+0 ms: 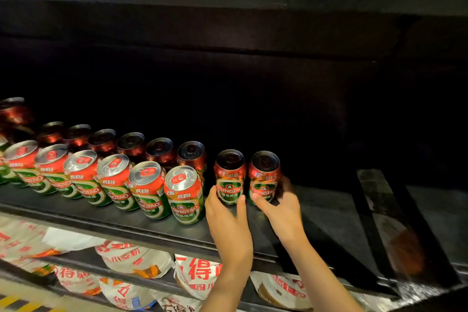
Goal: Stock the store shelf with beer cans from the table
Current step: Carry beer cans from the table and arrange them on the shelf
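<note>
On the dark shelf (316, 213), two hands each held an upright beer can.

Left hand (229, 225) gripped the left can (230, 177), thumb on its left side and fingers (241, 206) curled up round its right, clamped on it. Right hand (285, 206) gripped the right can (264, 177) low down, one finger across the front and the others wrapped behind its right side. Both cans stood well back on the shelf, just right of two rows of cans (149, 187); bagged goods (197, 276) lay on the shelf below.
</note>
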Demonstrator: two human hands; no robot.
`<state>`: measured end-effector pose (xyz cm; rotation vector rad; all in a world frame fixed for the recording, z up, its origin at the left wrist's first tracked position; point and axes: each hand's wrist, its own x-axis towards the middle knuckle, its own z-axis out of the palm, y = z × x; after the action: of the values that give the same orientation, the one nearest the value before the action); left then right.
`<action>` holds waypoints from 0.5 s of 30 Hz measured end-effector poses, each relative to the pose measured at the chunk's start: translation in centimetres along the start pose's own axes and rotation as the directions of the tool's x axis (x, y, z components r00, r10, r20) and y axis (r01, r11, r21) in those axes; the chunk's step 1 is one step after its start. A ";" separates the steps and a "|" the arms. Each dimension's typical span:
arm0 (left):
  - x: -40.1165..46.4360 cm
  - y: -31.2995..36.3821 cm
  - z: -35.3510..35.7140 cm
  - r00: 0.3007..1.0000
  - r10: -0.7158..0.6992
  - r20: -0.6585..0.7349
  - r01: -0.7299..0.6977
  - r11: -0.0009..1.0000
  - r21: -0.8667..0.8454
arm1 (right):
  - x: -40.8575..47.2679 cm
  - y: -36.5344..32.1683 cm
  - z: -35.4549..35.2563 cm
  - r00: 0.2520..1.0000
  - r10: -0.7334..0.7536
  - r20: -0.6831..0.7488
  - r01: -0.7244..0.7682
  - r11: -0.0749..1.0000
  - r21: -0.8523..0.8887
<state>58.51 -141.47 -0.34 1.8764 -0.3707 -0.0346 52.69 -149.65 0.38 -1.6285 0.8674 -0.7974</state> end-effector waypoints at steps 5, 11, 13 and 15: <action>0.2 -0.1 0.5 0.998 0.002 -0.061 0.003 0.996 0.084 | 0.0 0.4 -0.2 1.000 -0.008 0.030 0.008 1.000 0.017; 0.4 -0.4 0.4 0.997 0.003 -0.074 0.001 0.999 0.052 | -0.1 0.7 -0.2 0.999 -0.008 0.032 0.008 1.000 0.007; 0.2 -0.5 0.2 0.997 0.005 -0.083 -0.002 0.999 0.039 | -0.2 0.5 -0.1 0.999 -0.015 0.043 0.014 1.000 0.008; 0.2 -0.6 0.2 0.996 0.008 -0.089 -0.005 1.000 0.029 | -0.2 0.4 0.0 0.998 -0.032 0.063 0.032 0.999 0.000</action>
<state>58.84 -141.51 -0.88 1.8977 -0.3173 0.0594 52.54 -149.51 -0.02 -1.6635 0.7998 -0.7638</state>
